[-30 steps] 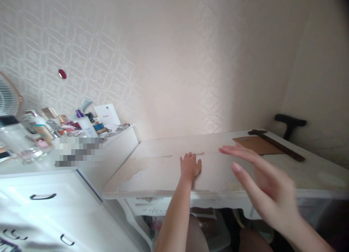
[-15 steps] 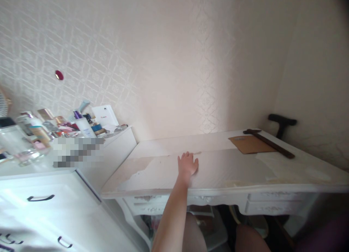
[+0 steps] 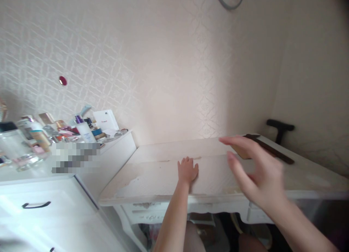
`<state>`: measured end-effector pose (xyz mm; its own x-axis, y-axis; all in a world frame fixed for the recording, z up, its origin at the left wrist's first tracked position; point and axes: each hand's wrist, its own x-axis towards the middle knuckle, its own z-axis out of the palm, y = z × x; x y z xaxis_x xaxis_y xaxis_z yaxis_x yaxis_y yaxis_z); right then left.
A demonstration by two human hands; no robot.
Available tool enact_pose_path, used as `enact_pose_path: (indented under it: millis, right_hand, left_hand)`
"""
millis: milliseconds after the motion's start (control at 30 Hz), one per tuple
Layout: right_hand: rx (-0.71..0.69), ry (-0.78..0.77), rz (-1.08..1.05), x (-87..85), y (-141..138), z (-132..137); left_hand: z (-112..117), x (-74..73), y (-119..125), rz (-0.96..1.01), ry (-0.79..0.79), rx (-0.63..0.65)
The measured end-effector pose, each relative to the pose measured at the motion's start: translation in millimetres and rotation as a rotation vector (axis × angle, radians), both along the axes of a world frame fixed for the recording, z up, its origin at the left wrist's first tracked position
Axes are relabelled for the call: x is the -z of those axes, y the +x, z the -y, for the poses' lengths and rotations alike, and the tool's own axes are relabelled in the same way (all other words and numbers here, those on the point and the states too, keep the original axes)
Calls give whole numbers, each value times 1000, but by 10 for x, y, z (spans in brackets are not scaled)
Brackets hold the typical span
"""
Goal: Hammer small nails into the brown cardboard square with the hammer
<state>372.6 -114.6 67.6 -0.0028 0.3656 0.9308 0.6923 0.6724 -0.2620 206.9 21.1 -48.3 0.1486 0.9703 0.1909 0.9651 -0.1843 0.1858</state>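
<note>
My left hand (image 3: 187, 169) lies flat, fingers spread, on the worn top of a white desk (image 3: 152, 179). Close to the camera, my right hand (image 3: 255, 174) hovers in the air over the desk's right half. Its fingers are stretched and apart, slightly blurred, with nothing in them. Behind it, partly hidden, a brown cardboard sheet (image 3: 240, 151) lies on the desk, with a long dark stick (image 3: 275, 154) beside it.
A white chest of drawers (image 3: 54, 194) stands at the left, its top crowded with cosmetic bottles and jars (image 3: 81, 130). Patterned wallpaper rises behind the desk. A dark handle (image 3: 280, 127) sticks up at the far right corner. My knees show under the desk.
My right hand was in view a second ago, dropped out of sight half a second ago, and is back over the desk's right half. My left hand has stayed flat in place.
</note>
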Motion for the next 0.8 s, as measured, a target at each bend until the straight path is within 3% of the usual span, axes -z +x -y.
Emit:
enact_pose_path:
  millis: [100,200,300,367,467,800]
  right_hand:
    - [138,-258,111,202,-9,-642]
    - [349,-624,262,659,5,-1224]
    - [466,-957,402,1128,48,-1439]
    - [468,-1009,458,1320,78,-1435]
    - [452,-1008,495,1395,107,-1392]
    - [457,-1016,482,1344,101,-1400]
  left_hand:
    - [0,-8,3,1,-8,-16]
    - [-5,-8,1,-7,-10,-22]
    - [-8,-1,-3,-10,-17,-29]
    - [-9,3,-4,-10,-16,-28]
    - [-9,1,-2,-9,-9,-24]
    - [-3,-14,0,-14,-19,-20]
